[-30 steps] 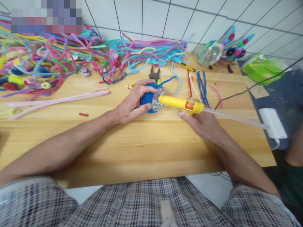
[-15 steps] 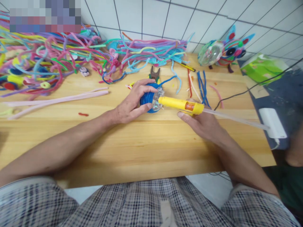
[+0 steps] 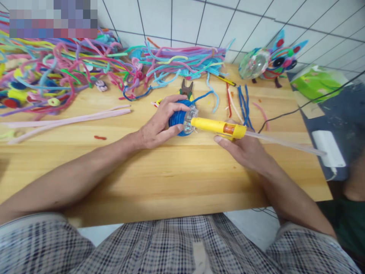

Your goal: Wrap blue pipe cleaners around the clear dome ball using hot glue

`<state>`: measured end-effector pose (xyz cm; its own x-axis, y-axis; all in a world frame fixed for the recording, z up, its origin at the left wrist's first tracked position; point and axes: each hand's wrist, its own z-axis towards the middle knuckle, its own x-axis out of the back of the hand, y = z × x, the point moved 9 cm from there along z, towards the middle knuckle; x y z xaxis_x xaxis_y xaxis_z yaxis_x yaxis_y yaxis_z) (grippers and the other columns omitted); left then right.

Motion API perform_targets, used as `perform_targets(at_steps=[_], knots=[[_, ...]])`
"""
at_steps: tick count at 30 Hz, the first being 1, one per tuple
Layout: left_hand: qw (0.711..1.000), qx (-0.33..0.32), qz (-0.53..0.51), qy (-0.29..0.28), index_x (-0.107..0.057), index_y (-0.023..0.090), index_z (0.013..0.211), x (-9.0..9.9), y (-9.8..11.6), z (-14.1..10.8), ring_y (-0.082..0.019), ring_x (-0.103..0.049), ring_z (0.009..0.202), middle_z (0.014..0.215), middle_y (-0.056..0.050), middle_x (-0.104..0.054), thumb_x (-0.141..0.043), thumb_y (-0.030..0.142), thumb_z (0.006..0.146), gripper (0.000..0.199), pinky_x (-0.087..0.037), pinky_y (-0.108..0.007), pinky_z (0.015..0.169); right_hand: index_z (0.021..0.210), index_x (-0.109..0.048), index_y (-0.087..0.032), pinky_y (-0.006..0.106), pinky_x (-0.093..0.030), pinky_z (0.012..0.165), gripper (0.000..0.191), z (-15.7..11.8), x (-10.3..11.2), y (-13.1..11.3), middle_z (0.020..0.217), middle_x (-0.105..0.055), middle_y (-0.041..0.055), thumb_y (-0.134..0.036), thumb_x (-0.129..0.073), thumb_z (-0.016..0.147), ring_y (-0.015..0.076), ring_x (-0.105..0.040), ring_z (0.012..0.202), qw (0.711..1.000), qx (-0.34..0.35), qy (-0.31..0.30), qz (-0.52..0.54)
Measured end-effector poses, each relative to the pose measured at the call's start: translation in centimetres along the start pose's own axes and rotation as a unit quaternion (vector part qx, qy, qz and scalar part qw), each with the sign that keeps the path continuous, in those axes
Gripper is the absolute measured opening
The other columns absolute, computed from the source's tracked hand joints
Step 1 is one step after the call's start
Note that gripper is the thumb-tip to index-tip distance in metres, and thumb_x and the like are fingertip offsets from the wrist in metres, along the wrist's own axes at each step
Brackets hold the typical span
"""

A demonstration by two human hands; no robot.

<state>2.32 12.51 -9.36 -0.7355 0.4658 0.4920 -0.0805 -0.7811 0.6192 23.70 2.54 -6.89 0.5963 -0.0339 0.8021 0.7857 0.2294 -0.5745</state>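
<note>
Fingers [image 3: 173, 108] of the left hand [image 3: 151, 129] are curved over the rounded clear plastic piece wrapped in fuzzy blue stems [image 3: 177, 121], which is gripped between the thumb below and the fingers above. With that piece taken as the centre of the dial, the palm and wrist are set at about 8 to 9 o'clock, while the uncovered clear end is exposed at 3 o'clock, just outside the grip. A loose blue stem end [image 3: 203, 97] is extended from the piece towards 2 o'clock. The yellow glue gun [image 3: 213, 125] is held closed in the right hand [image 3: 248, 150] at 3 to 4 o'clock, its handle mostly hidden, and its thin metal nozzle [image 3: 187, 120] is pointed towards 9 o'clock, over the clear end; whether contact is made cannot be told. A long translucent glue stick [image 3: 285, 143] is seated in the rear of the gun. On the pale wooden table [image 3: 159, 182], dark-jawed pliers [image 3: 186, 88] are placed at 12 o'clock, near the left fingertips, with a bundle of pastel fuzzy stems [image 3: 185, 62] beyond. A slim yellow-and-black cutter [image 3: 226, 80] is laid between 1 and 2 o'clock, and short dark blue stems [image 3: 243, 106] are grouped between 2 and 3. A colourful animal figure with blue ears [image 3: 281, 62] is stood at 2 o'clock, well apart. Long pale pink stems [image 3: 85, 116] are laid at 9 o'clock, and a tangled multicoloured heap of fuzzy stems [image 3: 57, 72] is spread at 10.
</note>
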Motion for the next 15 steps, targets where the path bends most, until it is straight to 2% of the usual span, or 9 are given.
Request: perform_targets(at_steps=[5, 9, 13, 15], knots=[[1.000, 0.005, 0.003, -0.004, -0.058, 0.035, 0.157, 0.05, 0.04, 0.03, -0.038, -0.052, 0.160, 0.170, -0.016, -0.056, -0.066, 0.055, 0.112, 0.050, -0.045, -0.069, 0.134, 0.102, -0.069, -0.031, 0.048, -0.063, 0.077, 0.031, 0.14, -0.08, 0.28, 0.094, -0.077, 0.0046, -0.060, -0.060, 0.110, 0.0300, -0.073, 0.084, 1.000, -0.012, 0.004, 0.014], [1.000, 0.003, 0.001, -0.003, -0.058, 0.033, 0.157, 0.02, 0.15, 0.03, -0.040, -0.052, 0.160, 0.170, -0.017, -0.055, -0.065, 0.057, 0.112, 0.051, -0.045, -0.069, 0.133, 0.097, -0.068, -0.031, 0.046, -0.063, 0.076, 0.028, 0.11, -0.27, 0.10, 0.092, -0.075, 0.0039, -0.054, -0.059, 0.111, 0.0280, -0.072, 0.081, 1.000, -0.002, -0.009, 0.023], [1.000, 0.013, 0.009, -0.003, -0.058, 0.032, 0.156, 0.01, 0.12, 0.05, -0.039, -0.053, 0.159, 0.170, -0.015, -0.056, -0.064, 0.056, 0.113, 0.050, -0.045, -0.069, 0.133, 0.096, -0.069, -0.031, 0.045, -0.063, 0.072, 0.030, 0.01, 0.19, -0.20, 0.087, -0.073, 0.0036, -0.056, -0.062, 0.110, 0.0266, -0.069, 0.077, 1.000, 0.013, 0.003, 0.019], [1.000, 0.012, 0.012, -0.005, -0.058, 0.031, 0.156, 0.01, 0.22, 0.07, -0.038, -0.053, 0.160, 0.170, -0.015, -0.055, -0.064, 0.054, 0.113, 0.049, -0.045, -0.068, 0.134, 0.097, -0.071, -0.031, 0.046, -0.065, 0.074, 0.031, 0.05, 0.24, -0.28, 0.090, -0.076, 0.0043, -0.057, -0.062, 0.110, 0.0279, -0.072, 0.080, 1.000, 0.014, 0.000, 0.025]])
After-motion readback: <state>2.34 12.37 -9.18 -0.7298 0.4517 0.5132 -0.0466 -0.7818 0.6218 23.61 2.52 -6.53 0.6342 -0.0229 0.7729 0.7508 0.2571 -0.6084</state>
